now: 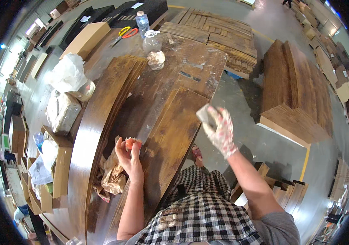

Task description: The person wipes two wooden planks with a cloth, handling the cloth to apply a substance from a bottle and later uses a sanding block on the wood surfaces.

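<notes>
My left hand (131, 161), bare, pinches a small orange-red lump (130, 143) with a whitish edge; its kind is unclear. Below it is a brown wooden board (174, 126) with a darker patch, lying slantwise on the worktable (199, 61). My right hand (223, 132) wears a white glove with reddish spots. Its fingers close round a grey block (205, 114), which looks like a sanding block, by the board's right edge. Crumpled brown paper (113, 175) lies beside my left wrist. Left of that, a stack of long brown boards (101, 102) runs along the table.
Scissors (125, 32), a plastic bottle (142, 24), a clear jug (152, 42) and a small tub (156, 60) stand toward the table's far end. An open carton (62, 163) is at left. Stacked panels (297, 90) stand on the floor at right.
</notes>
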A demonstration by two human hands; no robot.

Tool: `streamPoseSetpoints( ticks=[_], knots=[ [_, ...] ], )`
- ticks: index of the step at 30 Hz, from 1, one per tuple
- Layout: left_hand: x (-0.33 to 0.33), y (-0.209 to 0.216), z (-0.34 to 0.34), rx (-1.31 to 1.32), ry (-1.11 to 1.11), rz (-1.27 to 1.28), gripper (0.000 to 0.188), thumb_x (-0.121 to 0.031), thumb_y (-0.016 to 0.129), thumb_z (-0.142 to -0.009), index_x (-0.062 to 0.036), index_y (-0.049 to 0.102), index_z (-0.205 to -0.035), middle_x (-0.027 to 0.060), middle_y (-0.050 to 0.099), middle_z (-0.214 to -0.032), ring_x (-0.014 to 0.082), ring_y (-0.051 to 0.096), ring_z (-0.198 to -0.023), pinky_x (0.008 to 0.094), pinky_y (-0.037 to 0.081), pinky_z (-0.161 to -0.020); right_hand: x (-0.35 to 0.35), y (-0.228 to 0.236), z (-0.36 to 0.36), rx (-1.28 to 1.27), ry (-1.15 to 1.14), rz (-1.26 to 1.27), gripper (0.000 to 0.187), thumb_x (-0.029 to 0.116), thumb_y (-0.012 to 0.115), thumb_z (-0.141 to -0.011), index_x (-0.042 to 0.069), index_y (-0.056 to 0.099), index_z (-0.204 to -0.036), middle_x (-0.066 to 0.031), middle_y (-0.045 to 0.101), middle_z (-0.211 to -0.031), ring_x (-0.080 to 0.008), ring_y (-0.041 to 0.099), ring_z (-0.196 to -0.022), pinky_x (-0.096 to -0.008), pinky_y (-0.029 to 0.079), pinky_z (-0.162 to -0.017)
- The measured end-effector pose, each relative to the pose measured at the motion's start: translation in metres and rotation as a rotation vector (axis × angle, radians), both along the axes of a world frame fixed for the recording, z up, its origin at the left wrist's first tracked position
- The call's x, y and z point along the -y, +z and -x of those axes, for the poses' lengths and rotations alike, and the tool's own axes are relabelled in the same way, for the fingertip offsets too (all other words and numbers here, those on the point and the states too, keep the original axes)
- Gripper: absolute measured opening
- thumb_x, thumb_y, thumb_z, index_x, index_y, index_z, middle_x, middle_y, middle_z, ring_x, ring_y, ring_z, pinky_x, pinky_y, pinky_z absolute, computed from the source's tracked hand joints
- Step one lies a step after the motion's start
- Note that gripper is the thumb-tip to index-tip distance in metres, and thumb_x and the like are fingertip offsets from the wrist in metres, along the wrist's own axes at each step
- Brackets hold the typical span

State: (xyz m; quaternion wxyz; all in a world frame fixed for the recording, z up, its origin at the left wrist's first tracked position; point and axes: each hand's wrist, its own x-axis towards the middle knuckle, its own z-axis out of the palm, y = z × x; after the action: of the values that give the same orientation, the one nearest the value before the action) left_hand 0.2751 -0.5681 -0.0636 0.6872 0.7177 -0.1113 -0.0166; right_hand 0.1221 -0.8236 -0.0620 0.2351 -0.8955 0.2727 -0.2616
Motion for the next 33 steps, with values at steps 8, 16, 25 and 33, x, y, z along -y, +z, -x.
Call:
streamPoseSetpoints(
  ticks=[8,16,25,33],
  knots=[
    [-0.009,0.007,0.003,-0.043,-0.063,0.273,0.046,-0.007,0.059,-0.092,-0.0035,0.039,-0.132,0.0099,0.052,-0.114,0.0196,0.056,-0.102,0.0356,0.048,-0.092,-0.116,0.009,0.043,0.109,0.423,0.111,0.065,0.030,0.073,-0.072,0.017,0.046,-0.129,-0.0134,0.051,-0.114,-0.0291,0.054,-0.101,-0.0467,0.048,-0.084],
    [-0.093,0.028,0.037,-0.088,0.028,0.092,0.054,-0.005,0.064,-0.088,-0.0044,0.036,-0.134,0.0083,0.045,-0.116,0.0194,0.056,-0.105,0.0309,0.052,-0.084,-0.153,-0.002,0.055,0.062,0.369,0.158,0.062,0.032,0.072,-0.075,0.013,0.047,-0.129,-0.0169,0.051,-0.113,-0.0333,0.056,-0.097,-0.0483,0.050,-0.081],
    [-0.194,0.013,0.059,-0.068,0.156,-0.015,0.057,-0.013,0.072,-0.083,-0.0056,0.043,-0.131,0.0083,0.048,-0.117,0.0169,0.055,-0.106,0.0326,0.048,-0.089,-0.106,0.016,0.035,0.111,0.134,0.026,0.041,0.013,0.070,-0.076,0.006,0.058,-0.114,-0.0167,0.051,-0.111,-0.0327,0.055,-0.097,-0.0429,0.051,-0.079],
    [-0.214,0.008,0.067,-0.006,0.252,0.057,0.053,-0.011,0.068,-0.087,-0.0061,0.041,-0.133,0.0062,0.047,-0.115,0.0157,0.053,-0.103,0.0285,0.046,-0.087,-0.203,0.025,0.063,-0.001,0.634,0.094,0.059,0.025,0.076,-0.067,0.012,0.055,-0.120,-0.0173,0.053,-0.109,-0.0365,0.055,-0.098,-0.0479,0.047,-0.081]
  ],
)
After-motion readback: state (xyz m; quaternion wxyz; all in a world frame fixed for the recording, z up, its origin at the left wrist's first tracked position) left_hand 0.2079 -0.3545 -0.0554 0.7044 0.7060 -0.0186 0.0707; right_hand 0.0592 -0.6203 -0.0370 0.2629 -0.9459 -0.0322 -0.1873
